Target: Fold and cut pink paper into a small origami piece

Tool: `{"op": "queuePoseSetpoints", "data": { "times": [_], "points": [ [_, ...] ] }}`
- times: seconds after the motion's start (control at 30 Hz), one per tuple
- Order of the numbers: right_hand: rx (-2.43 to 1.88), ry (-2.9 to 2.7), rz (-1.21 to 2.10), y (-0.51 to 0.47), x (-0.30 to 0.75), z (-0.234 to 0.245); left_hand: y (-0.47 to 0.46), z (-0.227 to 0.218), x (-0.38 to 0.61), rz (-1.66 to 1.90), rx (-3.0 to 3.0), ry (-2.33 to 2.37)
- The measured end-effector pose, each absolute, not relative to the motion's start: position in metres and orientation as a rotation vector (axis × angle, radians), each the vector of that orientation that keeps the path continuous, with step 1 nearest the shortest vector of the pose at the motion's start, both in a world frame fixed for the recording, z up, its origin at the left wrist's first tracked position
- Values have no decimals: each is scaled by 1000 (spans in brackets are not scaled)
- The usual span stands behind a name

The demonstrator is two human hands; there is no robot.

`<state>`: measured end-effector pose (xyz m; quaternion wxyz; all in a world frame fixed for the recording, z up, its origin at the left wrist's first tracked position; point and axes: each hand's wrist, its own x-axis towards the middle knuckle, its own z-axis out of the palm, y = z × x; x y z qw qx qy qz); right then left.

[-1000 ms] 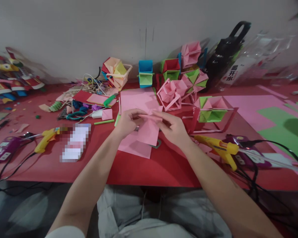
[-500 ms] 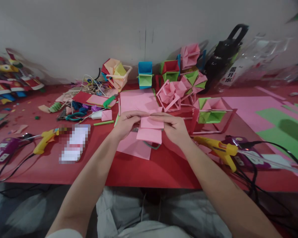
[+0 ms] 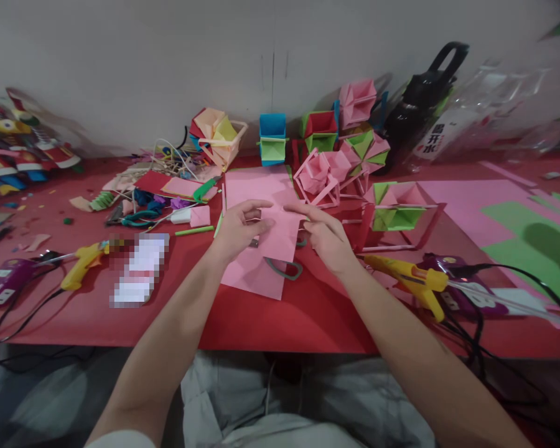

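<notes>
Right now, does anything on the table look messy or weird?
Yes, messy: paper scraps are strewn on the left of the red table instead of piled together, and a jumbled heap of thin strips lies near the wall. I see no spill.

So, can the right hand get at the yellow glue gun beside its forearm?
Likely yes: nothing seems to cover the yellow glue gun, though the right hand would have to draw back from the pink paper.

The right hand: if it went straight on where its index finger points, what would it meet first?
Probably the left hand, whose index finger points back toward it across the pink paper; depth is unclear in this single view.
</notes>
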<state>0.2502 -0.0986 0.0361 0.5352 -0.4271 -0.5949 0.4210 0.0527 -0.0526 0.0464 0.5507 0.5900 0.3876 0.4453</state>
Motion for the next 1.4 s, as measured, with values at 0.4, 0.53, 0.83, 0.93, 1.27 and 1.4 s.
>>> {"op": "queuePoseSetpoints", "data": {
  "times": [0.4,0.53,0.83,0.93,1.27,1.4],
  "points": [
    [-1092,-1274,984,-92,248,27,-57,42,61,1057,1495,905],
    [-1060,-1349,1017,-93,249,31,-59,46,59,1065,1599,888],
    [-1096,-1416,1040,-96,249,37,-59,46,57,1000,1778,876],
    [-1111,-1377,1018,-96,250,36,-59,48,56,982,1788,861],
    [-1123,-1392,1049,-99,251,43,-58,52,50,975,1805,877],
    [-1115,-1412,1046,-98,250,42,-59,52,51,974,1785,877]
  ]
}}
